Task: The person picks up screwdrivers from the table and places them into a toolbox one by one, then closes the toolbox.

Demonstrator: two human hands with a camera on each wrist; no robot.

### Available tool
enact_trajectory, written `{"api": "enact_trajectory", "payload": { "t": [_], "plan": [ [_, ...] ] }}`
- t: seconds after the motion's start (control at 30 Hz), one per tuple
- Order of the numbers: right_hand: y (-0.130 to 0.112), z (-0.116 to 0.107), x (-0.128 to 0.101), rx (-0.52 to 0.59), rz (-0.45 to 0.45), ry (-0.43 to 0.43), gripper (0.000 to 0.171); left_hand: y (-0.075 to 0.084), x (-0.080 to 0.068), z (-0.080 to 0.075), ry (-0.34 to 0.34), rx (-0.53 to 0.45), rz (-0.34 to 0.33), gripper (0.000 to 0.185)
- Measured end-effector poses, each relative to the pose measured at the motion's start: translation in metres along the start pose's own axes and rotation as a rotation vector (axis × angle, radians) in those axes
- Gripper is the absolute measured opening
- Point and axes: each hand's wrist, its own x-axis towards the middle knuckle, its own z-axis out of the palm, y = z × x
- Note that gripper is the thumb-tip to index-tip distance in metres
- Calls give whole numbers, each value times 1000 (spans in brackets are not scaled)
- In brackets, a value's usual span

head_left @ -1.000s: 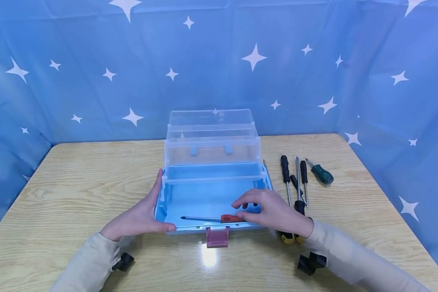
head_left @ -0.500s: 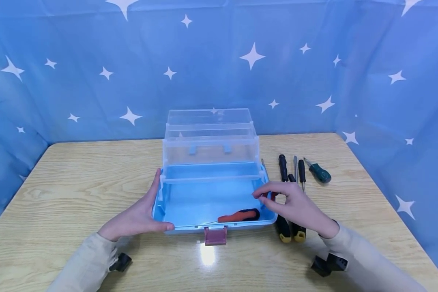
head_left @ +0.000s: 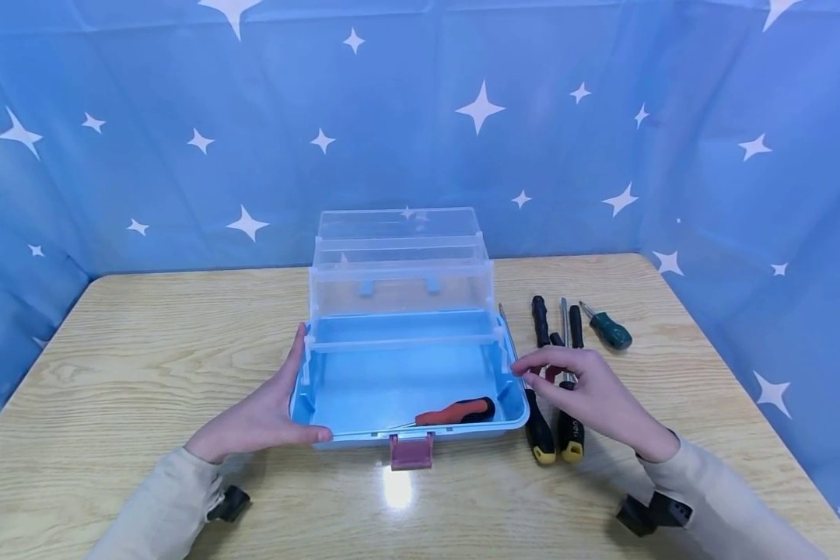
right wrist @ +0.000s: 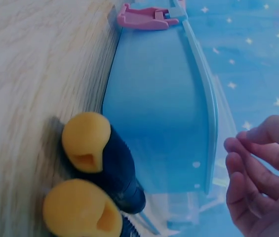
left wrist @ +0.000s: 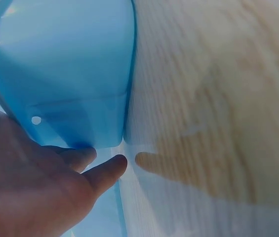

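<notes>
A light blue toolbox (head_left: 392,373) stands open in the middle of the table, its clear lid (head_left: 400,257) raised at the back. Along the inside of its front wall lies a screwdriver with a red and black handle (head_left: 455,411). My left hand (head_left: 262,416) spans the toolbox's left end, thumb against the front corner and fingers stretched along the side. Just outside the right end hovers my right hand (head_left: 598,397), fingers loosely bent with nothing between them. Below it are black-and-yellow screwdriver handles (head_left: 570,432); the right wrist view shows two yellow ends (right wrist: 82,207) near the toolbox wall.
To the right, several black-handled screwdrivers (head_left: 540,319) lie close together, partly hidden by the right hand. A short screwdriver with a green handle (head_left: 612,331) lies farther right. A pink latch (head_left: 411,452) hangs on the toolbox front. A blue starry curtain (head_left: 392,101) surrounds the table.
My right hand has left the red-and-black screwdriver inside the toolbox and moved right, past the toolbox's right end. The screwdriver's handle is now uncovered. My left hand stays at the left end.
</notes>
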Motion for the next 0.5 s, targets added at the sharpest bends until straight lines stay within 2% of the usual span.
{"api": "enact_trajectory", "payload": {
  "t": [0.17, 0.4, 0.5],
  "plan": [
    [3, -3, -9, -48, 33, 42, 26, 1, 0, 0, -8, 1, -3, 132],
    [9, -7, -23, -30, 156, 67, 19, 1, 0, -1, -10, 13, 5, 133],
    [10, -9, -28, -34, 179, 82, 18, 0, 0, -1, -14, 10, 7, 133]
  ]
}}
